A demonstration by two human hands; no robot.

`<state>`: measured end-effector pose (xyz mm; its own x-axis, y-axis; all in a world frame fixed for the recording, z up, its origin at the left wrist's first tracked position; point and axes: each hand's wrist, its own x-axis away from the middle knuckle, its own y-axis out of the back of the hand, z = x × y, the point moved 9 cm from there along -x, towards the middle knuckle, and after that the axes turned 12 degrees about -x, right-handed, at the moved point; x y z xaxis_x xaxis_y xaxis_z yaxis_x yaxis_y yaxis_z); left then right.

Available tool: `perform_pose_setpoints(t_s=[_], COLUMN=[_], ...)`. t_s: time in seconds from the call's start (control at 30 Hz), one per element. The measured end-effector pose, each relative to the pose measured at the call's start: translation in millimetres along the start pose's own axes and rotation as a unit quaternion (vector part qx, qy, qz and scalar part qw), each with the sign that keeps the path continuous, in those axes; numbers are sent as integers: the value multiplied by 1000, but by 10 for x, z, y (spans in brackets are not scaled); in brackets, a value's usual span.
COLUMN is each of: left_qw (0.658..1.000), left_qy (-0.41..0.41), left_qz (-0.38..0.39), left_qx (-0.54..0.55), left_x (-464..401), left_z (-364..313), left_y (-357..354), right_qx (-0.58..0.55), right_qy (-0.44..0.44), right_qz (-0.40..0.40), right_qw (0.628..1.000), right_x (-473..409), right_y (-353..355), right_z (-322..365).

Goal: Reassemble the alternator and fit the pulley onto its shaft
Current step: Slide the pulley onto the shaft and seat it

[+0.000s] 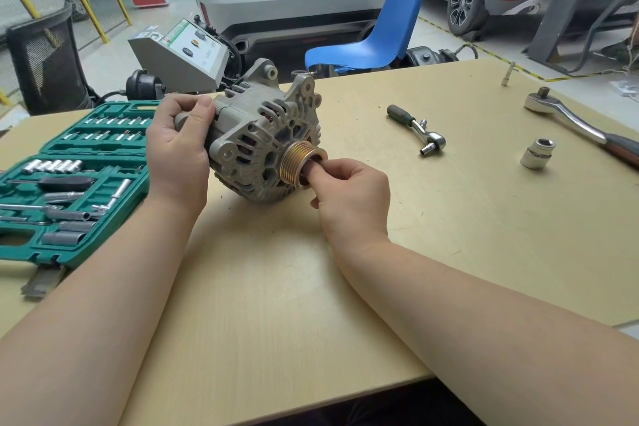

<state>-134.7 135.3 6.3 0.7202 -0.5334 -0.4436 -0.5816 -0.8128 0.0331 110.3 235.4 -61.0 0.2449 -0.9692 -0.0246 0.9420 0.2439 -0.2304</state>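
A: Alternator (pixel 256 145) status?
B: Resting tilted on the wooden table (pixel 484 218), pulley (pixel 299 162) on its shaft, facing the camera.
A: Hands?
B: Left hand (pixel 176 149) grips the rear housing, fingers curled over the back end. Right hand (pixel 349 197) has fingertips pinched at the pulley's hub; can't tell what's between them.
A: Tools?
B: Green socket case (pixel 69 183) open at left. Large ratchet (pixel 581 124) far right, small ratchet (pixel 420 130) between it and the alternator, loose socket (pixel 537 153) near both.

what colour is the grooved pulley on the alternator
Brassy gold, ribbed metal pulley; head view shows it best.
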Motion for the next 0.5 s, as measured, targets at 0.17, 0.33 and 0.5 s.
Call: perform_pose_setpoints(t_s=[0.17, 0.33, 0.5], left_qw=[1000, 1000, 1000], left_qy=[-2, -2, 1], left_qz=[-3, -1, -1], left_qx=[-1, -2, -4], left_x=[7, 15, 23], left_z=[-6, -10, -21], left_y=[-2, 0, -8], right_qx=[20, 47, 55], right_qy=[14, 62, 75], right_qz=[11, 58, 55], right_qw=[1000, 995, 994], right_x=[-1, 44, 11], right_y=[-9, -52, -51], right_z=[20, 95, 96])
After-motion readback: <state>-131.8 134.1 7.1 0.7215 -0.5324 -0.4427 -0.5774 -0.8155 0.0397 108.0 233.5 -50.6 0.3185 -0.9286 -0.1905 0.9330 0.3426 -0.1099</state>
